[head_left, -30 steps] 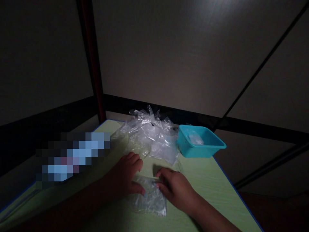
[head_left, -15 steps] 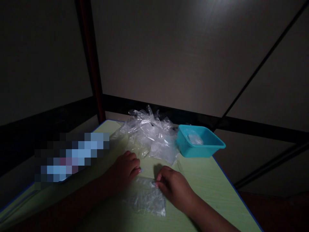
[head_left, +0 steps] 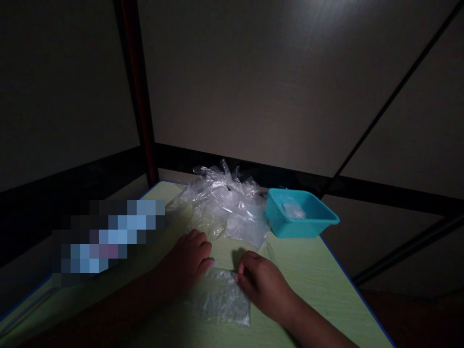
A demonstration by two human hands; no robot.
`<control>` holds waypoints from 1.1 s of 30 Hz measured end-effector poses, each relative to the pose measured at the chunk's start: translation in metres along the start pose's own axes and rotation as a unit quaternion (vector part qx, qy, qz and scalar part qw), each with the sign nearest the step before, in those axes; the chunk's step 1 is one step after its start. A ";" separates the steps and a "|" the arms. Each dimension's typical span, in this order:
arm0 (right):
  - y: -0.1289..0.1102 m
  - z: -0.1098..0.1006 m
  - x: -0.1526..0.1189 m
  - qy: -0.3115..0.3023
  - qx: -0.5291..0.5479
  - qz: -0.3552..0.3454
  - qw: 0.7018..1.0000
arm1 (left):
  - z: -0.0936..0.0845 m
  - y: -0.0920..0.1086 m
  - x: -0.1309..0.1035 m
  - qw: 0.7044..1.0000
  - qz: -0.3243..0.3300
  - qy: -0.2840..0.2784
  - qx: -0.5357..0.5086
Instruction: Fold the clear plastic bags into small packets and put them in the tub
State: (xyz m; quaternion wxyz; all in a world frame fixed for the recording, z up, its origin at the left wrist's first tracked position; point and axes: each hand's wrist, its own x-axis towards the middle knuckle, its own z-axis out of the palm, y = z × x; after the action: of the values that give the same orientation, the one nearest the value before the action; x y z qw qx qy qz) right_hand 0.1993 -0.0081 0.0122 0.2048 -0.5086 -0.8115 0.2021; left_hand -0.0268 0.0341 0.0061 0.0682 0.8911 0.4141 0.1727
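Note:
A clear, crinkled plastic bag [head_left: 226,299] lies nearly flat on the table in front of me. My right hand [head_left: 263,280] is closed, thumb and forefinger pinching the bag's far right corner. At the far left corner is my left hand [head_left: 192,256], its fingers curled and thumb pressed in at the bag's edge. The fold between its fingertips is mostly hidden. Just beyond both hands spreads a loose heap of clear plastic bags [head_left: 235,203].
A turquoise plastic basket [head_left: 300,228] stands at the right table edge, with a folded clear packet [head_left: 294,210] inside. A blurred-out blue object [head_left: 119,237] lies to the left. Behind the light green table [head_left: 308,280] rises a panelled wall [head_left: 235,87].
My left hand has shifted slightly right and nearer to me along the bag's far edge. The right hand stays almost in place at its corner. Heap and basket look unchanged.

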 end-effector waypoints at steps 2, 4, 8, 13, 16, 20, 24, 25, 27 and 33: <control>0.000 0.000 0.000 0.001 -0.007 -0.008 1.000 | 0.002 -0.001 0.000 1.000 0.003 0.003 0.002; 0.000 0.000 -0.001 0.002 -0.016 -0.016 1.000 | 0.004 -0.002 0.001 1.000 0.007 0.005 0.002; -0.002 -0.002 -0.001 -0.002 -0.034 -0.031 0.999 | -0.002 0.003 0.001 1.000 0.011 0.014 -0.006; -0.004 -0.003 0.000 -0.010 -0.029 -0.032 0.999 | -0.011 0.020 -0.004 0.996 0.075 0.007 -0.041; -0.002 -0.003 0.000 -0.016 -0.019 -0.027 0.999 | -0.006 0.023 -0.008 0.990 0.126 -0.013 -0.068; -0.005 -0.008 -0.002 0.058 -0.002 -0.004 0.998 | 0.003 0.020 -0.010 0.988 0.128 -0.013 -0.089; -0.014 -0.020 -0.008 0.131 0.095 -0.014 0.987 | 0.003 0.017 -0.009 0.989 0.103 -0.015 -0.103; -0.016 -0.021 -0.010 0.115 0.154 -0.015 0.981 | 0.003 0.017 -0.008 0.989 0.098 -0.016 -0.107; -0.019 -0.020 -0.011 0.053 0.288 -0.004 0.956 | 0.003 0.016 -0.008 0.989 0.094 -0.020 -0.114; -0.007 -0.001 -0.002 -0.005 0.372 0.036 0.928 | 0.006 0.014 -0.005 0.989 0.094 -0.027 -0.111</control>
State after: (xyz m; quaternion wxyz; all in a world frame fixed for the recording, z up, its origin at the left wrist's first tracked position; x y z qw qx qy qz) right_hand 0.1953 -0.0128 0.0171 0.3679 -0.4242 -0.6603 0.4987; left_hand -0.0181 0.0211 0.0030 0.1616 0.9174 0.3045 0.1989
